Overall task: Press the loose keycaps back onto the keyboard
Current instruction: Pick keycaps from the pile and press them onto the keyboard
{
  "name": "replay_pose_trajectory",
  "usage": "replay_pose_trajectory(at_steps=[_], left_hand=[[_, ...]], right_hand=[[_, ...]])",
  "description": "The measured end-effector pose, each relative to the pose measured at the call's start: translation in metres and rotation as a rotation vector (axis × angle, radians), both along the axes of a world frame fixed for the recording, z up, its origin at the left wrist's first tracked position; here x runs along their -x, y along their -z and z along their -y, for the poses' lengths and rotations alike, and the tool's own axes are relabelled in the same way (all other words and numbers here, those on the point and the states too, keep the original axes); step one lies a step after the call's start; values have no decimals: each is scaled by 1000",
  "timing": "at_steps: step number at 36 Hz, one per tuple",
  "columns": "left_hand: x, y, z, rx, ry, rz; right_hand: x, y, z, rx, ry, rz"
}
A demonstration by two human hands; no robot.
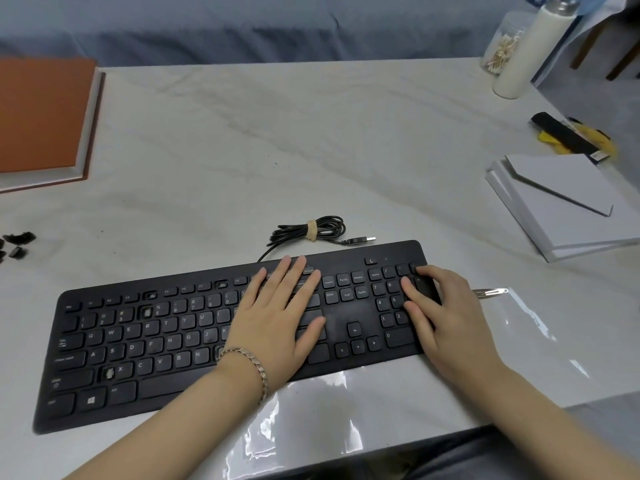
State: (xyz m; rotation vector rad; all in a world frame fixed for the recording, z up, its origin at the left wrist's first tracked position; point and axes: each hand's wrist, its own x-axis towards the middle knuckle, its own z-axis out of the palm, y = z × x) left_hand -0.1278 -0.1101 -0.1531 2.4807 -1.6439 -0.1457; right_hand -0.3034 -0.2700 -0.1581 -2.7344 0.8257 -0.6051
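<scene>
Coiled cable behind keyboard, open tabletop beyond

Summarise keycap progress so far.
Done: most of the keyboard carries caps. In hand: left hand lies flat on the middle keys; right hand presses on the numpad's right side. Left: bare sockets show in the function, number and bottom letter rows, and loose keycaps sit at the left edge of the table.

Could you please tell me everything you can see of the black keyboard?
The keyboard is a black, matte, plastic-looking full-size board with a number pad, lying flat and askew on the white table. Several key sockets stand bare. Its cable lies coiled behind it. The left hand rests flat on its right-middle keys; the right hand touches the number pad's right edge.
</scene>
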Motion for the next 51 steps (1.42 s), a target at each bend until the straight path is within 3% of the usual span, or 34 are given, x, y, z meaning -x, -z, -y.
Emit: replay_pose_trajectory(at_steps=[6, 12, 16, 22, 27, 31, 36, 45, 51], left_hand=[[-2, -9, -3, -14, 44, -28], [-23, 2, -37, 43, 71, -106], [-45, -9, -68, 164, -80, -220], [-101, -20, -123, 313, -483, -265], [-150, -19, -156, 283, -667, -204], [-191, -14, -170, 247, -739, -148], [-230, -4, -173, 208, -830, -223], [-241, 8, -183, 311, -766, -176], [-214, -4, -188, 334, -604, -337]], right_hand=[[-21, -18, -5, 33, 58, -13], [-79, -36, -34, -111, -45, -45], [-130, -40, -62, -223, -201, -33], [-188, -29, -98, -317, -296, -111], [-205, -14, -114, -245, -305, -194], [-203, -7, -120, -216, -267, -140], [-201, -5, -123, -185, -255, -105], [-202, -7, -125, -174, -232, -93], [-201, -7, -126, -144, -230, -73]])
